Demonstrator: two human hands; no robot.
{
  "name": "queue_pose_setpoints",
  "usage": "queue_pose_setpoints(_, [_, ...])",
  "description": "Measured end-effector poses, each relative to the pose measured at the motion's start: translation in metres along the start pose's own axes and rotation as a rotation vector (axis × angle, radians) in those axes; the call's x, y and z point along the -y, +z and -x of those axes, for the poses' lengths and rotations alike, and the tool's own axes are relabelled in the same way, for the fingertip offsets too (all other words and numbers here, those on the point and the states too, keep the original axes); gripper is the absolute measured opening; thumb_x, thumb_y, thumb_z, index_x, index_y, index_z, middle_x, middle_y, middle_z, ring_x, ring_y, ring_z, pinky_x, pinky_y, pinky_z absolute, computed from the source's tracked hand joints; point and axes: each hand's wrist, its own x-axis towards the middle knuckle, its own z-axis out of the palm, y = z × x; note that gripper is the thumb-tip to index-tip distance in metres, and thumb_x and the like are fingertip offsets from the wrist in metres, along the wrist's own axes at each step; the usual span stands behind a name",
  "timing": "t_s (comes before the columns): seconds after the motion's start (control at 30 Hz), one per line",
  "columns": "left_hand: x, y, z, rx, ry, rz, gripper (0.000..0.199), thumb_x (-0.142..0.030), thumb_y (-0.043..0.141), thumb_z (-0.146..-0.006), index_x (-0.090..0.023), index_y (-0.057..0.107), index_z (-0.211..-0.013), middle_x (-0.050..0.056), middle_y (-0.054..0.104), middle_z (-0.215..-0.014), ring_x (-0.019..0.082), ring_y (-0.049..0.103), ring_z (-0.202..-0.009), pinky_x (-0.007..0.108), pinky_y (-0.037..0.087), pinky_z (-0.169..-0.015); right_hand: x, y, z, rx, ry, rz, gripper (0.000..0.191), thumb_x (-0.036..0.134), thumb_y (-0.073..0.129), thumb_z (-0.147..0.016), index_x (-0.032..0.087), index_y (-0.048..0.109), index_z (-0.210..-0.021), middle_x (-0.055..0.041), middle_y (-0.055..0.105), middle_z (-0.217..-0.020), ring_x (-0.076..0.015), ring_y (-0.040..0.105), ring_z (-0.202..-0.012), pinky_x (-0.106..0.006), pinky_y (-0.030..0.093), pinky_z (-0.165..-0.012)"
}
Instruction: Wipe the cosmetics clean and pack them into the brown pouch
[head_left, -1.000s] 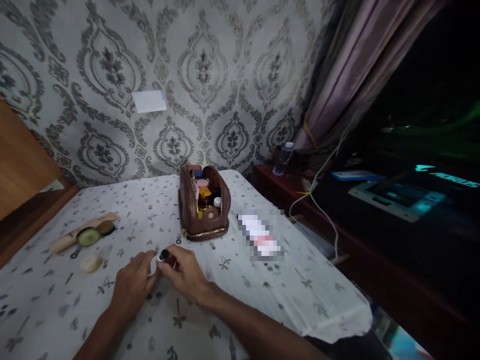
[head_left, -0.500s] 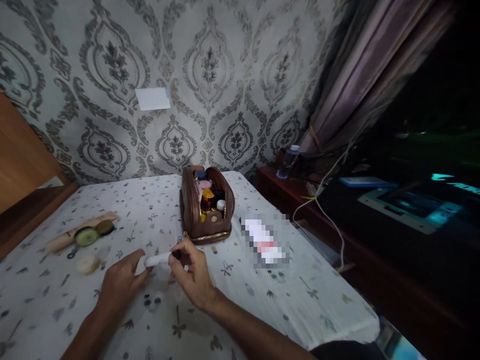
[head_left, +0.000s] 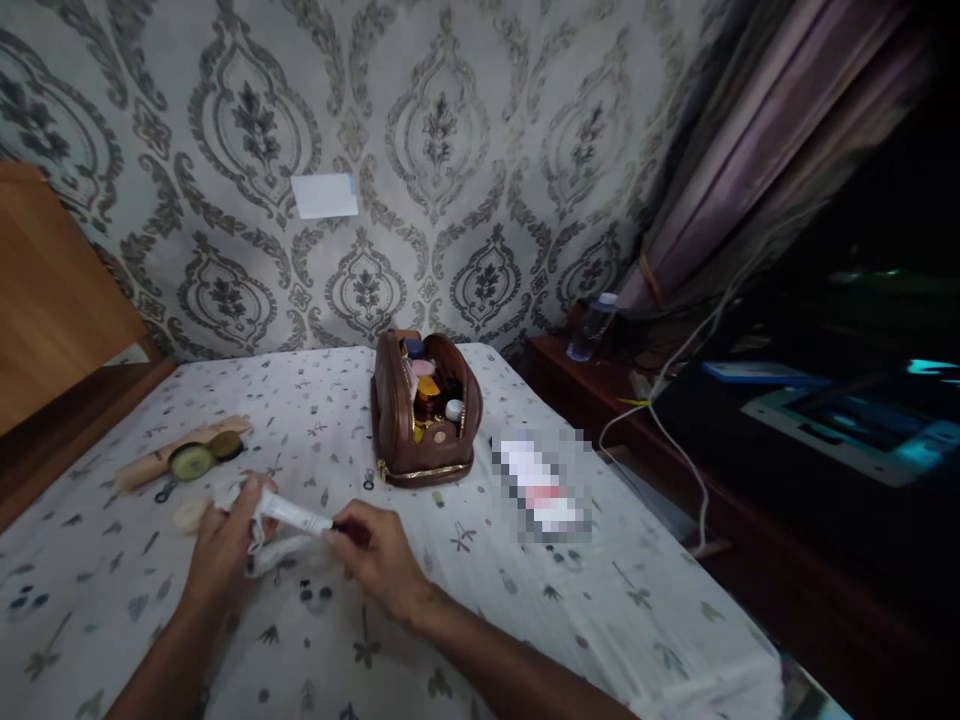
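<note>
Between my two hands is a slim white tube (head_left: pixel 296 516), tilted slightly down to the right. My left hand (head_left: pixel 225 545) is closed on its left end, where a pale patch shows past the fingers. My right hand (head_left: pixel 384 560) pinches the dark cap end. A blurred white loop hangs below the tube by my left fingers; I cannot make out what it is. Close behind my left hand lies a round cream-coloured item (head_left: pixel 189 516), partly covered by it. The brown cosmetic bag (head_left: pixel 426 462) stands unzipped beyond my hands, with jars and small containers inside.
At left on the patterned sheet (head_left: pixel 322 660) lie an opened round green compact (head_left: pixel 191 461) and a long beige item (head_left: pixel 150 465). A pixelated phone-like rectangle (head_left: pixel 541 490) is right of the bag. A bottle (head_left: pixel 592 328) and white cable (head_left: pixel 694 480) are at the right.
My left hand has shifted upward over the tube's left end, and the tube now slopes down to the right. A blurred white loop has appeared beneath it. The whole view has moved slightly.
</note>
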Motion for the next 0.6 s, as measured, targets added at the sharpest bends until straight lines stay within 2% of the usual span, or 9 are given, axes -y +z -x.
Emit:
queue_pose_setpoints(0.13, [0.004,0.005,0.004,0.049,-0.07,0.005,0.053,-0.072,0.054,-0.077,-0.019,0.06,-0.083,-0.007,0.042,-0.044,0.011,0.037,-0.038,0.022,0.029,-0.037,-0.005,0.007,0.008,0.06,-0.03,0.126,0.019,0.033,0.063,-0.082,0.019,0.053,-0.074,0.0062,0.05,-0.059,-0.0071,0.045,-0.051,-0.017,0.034,-0.047])
queue_pose_setpoints(0.3, [0.016,0.019,0.013,0.21,-0.043,-0.013,0.056,-0.067,0.067,-0.069,-0.018,0.063,-0.095,-0.004,0.055,-0.054,0.015,0.052,-0.047,0.025,0.042,-0.045,-0.006,0.004,0.006,0.033,-0.024,0.086,0.027,0.043,0.06,-0.086,0.02,0.051,-0.076,0.0058,0.049,-0.061,-0.0084,0.047,-0.052,-0.018,0.036,-0.048])
queue_pose_setpoints(0.37, [0.017,0.026,0.019,0.303,-0.052,0.003,0.052,-0.062,0.071,-0.068,-0.018,0.063,-0.094,-0.001,0.061,-0.061,0.017,0.057,-0.053,0.026,0.045,-0.047,-0.006,0.002,0.005,0.033,-0.046,0.08,0.026,0.044,0.058,-0.087,0.02,0.051,-0.078,0.0052,0.051,-0.064,-0.009,0.049,-0.054,-0.019,0.039,-0.05])
queue_pose_setpoints(0.43, [0.016,0.03,0.023,0.374,-0.031,0.013,0.044,-0.058,0.072,-0.069,-0.018,0.063,-0.086,0.001,0.064,-0.067,0.019,0.061,-0.061,0.027,0.049,-0.053,-0.006,0.001,0.005,0.024,-0.081,0.127,0.021,0.038,0.058,-0.087,0.02,0.052,-0.079,0.0047,0.052,-0.066,-0.0094,0.049,-0.057,-0.019,0.039,-0.053])
queue_pose_setpoints(0.53, [0.009,0.034,0.027,0.32,0.031,0.007,0.042,-0.056,0.075,-0.065,-0.017,0.061,-0.07,0.002,0.065,-0.066,0.019,0.061,-0.066,0.028,0.052,-0.062,-0.004,0.001,0.006,0.039,-0.096,0.193,0.013,0.03,0.058,-0.086,0.019,0.054,-0.079,0.0051,0.052,-0.064,-0.0091,0.047,-0.056,-0.019,0.037,-0.054])
queue_pose_setpoints(0.6, [0.005,0.033,0.027,0.252,0.003,0.009,0.045,-0.06,0.075,-0.063,-0.018,0.059,-0.067,0.0,0.061,-0.059,0.017,0.058,-0.06,0.026,0.05,-0.056,-0.002,0.002,0.007,0.08,-0.082,0.205,0.012,0.027,0.056,-0.087,0.019,0.054,-0.079,0.0053,0.052,-0.062,-0.0087,0.047,-0.054,-0.019,0.036,-0.053])
